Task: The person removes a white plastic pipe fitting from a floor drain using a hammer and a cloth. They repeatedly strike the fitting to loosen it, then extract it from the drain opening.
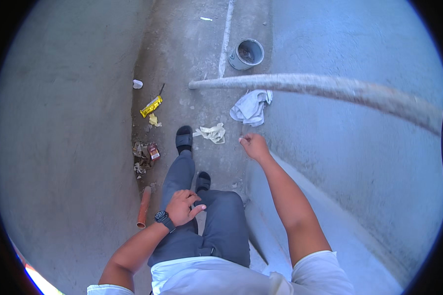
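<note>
My right hand (254, 146) reaches forward with its fingers curled and the thumb side pressed in, as in a pinch. Anything held there is too small to make out. Just beyond it a crumpled white cloth (251, 108) lies on the floor, with a gap between them. To the left of that hand is a crumpled pale-yellow scrap (213, 133), like thin plastic or cloth. My left hand (183, 206), with a black watch (164, 220) on its wrist, hangs over my grey-trousered thighs. Its fingers are loosely spread and nothing shows in them.
A long pale pipe (320, 84) slants in from the right above the floor. Beyond stands a grey bucket (246, 54) with debris inside. Litter lies along the left wall, including a yellow wrapper (151, 106), a red packet (154, 151) and an orange pipe (144, 209). Walls rise on both sides.
</note>
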Demonstrator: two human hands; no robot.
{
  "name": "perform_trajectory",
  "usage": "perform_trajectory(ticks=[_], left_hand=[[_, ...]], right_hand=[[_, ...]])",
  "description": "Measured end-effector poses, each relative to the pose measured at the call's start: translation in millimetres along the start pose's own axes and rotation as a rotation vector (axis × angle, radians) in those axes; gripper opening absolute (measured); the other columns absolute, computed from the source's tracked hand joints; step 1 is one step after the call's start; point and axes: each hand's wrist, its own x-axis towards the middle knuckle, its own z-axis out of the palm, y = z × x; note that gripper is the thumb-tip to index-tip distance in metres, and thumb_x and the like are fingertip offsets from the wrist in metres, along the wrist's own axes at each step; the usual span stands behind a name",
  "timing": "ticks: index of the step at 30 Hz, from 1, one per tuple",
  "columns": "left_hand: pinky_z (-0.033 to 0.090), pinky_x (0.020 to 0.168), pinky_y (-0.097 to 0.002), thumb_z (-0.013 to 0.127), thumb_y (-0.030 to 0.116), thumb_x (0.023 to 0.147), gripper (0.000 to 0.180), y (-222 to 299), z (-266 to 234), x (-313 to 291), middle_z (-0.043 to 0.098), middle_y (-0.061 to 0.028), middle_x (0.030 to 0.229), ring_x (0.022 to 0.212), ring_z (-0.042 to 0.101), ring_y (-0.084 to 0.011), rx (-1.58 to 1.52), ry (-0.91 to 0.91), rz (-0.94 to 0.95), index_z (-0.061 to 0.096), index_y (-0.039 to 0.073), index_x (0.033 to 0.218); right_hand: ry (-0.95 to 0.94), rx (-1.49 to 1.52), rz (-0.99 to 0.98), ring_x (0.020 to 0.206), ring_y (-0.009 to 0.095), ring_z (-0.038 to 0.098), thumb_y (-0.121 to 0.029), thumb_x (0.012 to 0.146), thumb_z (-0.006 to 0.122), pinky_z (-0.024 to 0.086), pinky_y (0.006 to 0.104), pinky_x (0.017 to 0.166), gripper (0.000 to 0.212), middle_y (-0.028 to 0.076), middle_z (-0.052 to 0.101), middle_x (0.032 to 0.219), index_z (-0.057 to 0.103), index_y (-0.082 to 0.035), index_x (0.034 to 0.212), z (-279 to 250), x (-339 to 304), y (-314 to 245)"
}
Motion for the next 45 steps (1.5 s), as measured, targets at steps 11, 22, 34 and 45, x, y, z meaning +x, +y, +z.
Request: perform_trajectory(ticks=[11,22,34,45], left_hand=[[0.048,0.086,-0.0399,0.079,0.026,0.081,0.028,-49,-25,89,0.070,-0.0098,0.102,0.095,0.065,-0.0313,-0.114,0.221,-0.193,0.070,0.007,0.099],[0.049,0.081,-0.0383,0.081,0.022,0.079,0.025,-48,-7,93,0.070,-0.0091,0.098,0.089,0.066,-0.0289,-0.177,0.370,-0.199,0.070,0.006,0.095],[0.051,0.080,-0.0396,0.076,0.016,0.085,0.013,16,102,14,0.069,-0.0130,0.093,0.088,0.066,-0.0313,-0.285,0.520,-0.288,0.072,0.006,0.092],[0.051,0.084,-0.0407,0.072,0.019,0.088,0.015,50,105,-171,0.068,-0.0126,0.095,0.092,0.065,-0.0336,-0.183,0.370,-0.191,0.071,0.006,0.095]], right_hand=[[0.502,-0.318,-0.228,0.114,0.039,0.060,-0.017,0.088,0.069,0.052,0.0461,0.093,0.056,0.020,0.052,0.141,0.051,-0.001,0.139,-20,315,-20],[0.608,-0.327,-0.187,0.095,0.039,0.066,-0.019,0.089,0.064,0.052,0.0518,0.080,0.014,0.017,0.067,0.098,0.067,-0.007,0.095,-38,394,-4],[0.367,-0.433,-0.402,0.090,0.036,0.067,-0.011,0.082,0.069,0.054,0.0453,0.078,0.022,0.013,0.070,0.105,0.072,-0.008,0.103,-19,100,38],[0.296,-0.443,-0.565,0.088,0.027,0.064,-0.007,0.078,0.068,0.055,0.0386,0.077,0.026,0.006,0.069,0.105,0.073,-0.009,0.103,89,-205,27]])
